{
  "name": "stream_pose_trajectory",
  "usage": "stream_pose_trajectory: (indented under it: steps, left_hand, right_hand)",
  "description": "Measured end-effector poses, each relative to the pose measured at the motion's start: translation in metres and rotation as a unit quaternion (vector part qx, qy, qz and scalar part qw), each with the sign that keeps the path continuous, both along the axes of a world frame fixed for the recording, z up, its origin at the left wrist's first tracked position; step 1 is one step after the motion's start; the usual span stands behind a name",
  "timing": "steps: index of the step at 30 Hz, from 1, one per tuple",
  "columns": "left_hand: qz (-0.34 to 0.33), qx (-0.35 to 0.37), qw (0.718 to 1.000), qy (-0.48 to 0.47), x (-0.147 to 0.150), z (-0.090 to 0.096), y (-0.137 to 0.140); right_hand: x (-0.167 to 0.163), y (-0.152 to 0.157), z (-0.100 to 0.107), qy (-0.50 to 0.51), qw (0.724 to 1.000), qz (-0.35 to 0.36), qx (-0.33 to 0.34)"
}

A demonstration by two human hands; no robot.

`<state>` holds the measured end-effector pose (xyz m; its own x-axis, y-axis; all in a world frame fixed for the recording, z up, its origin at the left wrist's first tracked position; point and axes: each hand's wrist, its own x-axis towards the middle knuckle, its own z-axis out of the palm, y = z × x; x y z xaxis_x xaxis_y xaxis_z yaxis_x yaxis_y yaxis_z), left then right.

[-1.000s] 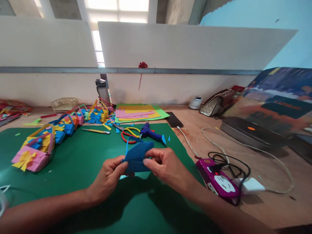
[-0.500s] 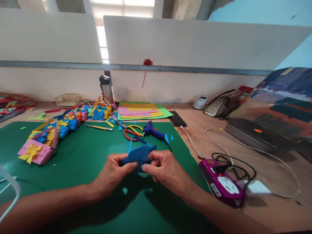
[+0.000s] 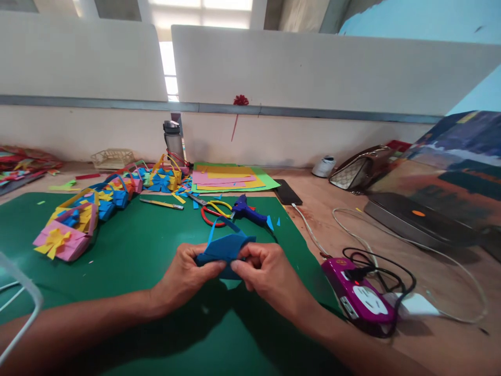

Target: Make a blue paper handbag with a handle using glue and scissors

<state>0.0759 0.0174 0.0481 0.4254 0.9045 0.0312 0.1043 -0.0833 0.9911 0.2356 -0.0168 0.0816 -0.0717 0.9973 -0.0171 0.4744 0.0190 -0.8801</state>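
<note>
From my end, the left hand (image 3: 188,274) and right hand (image 3: 264,265) both pinch the blue paper basket (image 3: 225,247), at near centre above the green mat (image 3: 136,240). I judge this a folding step; the next move calls for even thumb pressure.

Across the brown table (image 3: 321,209), a green mat (image 3: 129,245), a phone (image 3: 288,192) and a purple power strip (image 3: 348,287). On the mat, scissors (image 3: 205,204), a glue gun (image 3: 250,212) and small baskets (image 3: 74,244).

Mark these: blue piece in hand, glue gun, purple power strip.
Blue piece (image 3: 226,247): head view, on its upper panel.
Glue gun (image 3: 248,211): head view, on its body.
Purple power strip (image 3: 366,297): head view, on its white socket face.
</note>
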Motion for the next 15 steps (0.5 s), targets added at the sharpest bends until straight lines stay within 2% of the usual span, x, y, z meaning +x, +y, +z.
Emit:
stream_pose_trajectory:
  steps: [3, 5, 8, 10, 12, 15]
  left_hand:
    - [0.007, 0.009, 1.0, 0.0, 0.0, 0.0, 0.001]
    - [0.009, 0.012, 1.0, -0.006, -0.001, 0.0, 0.002]
    - [-0.005, 0.007, 1.0, -0.014, -0.002, 0.0, 0.003]
    - [-0.017, 0.014, 1.0, -0.012, -0.003, 0.001, 0.002]
    - [-0.019, 0.039, 0.999, 0.003, -0.003, 0.002, 0.002]
    - [-0.016, 0.095, 0.995, 0.034, -0.002, 0.001, 0.001]
  right_hand:
    - [0.002, -0.003, 0.0, -0.066, 0.996, 0.0, 0.067]
    - [0.005, -0.004, 0.0, -0.119, 0.982, -0.007, 0.147]
    - [0.012, -0.004, 0.001, -0.175, 0.93, -0.034, 0.322]
    - [0.015, -0.002, 0.002, -0.198, 0.898, -0.042, 0.391]
    - [0.016, 0.001, 0.001, -0.217, 0.899, -0.032, 0.379]
    - [0.012, 0.003, -0.003, -0.225, 0.927, -0.003, 0.301]
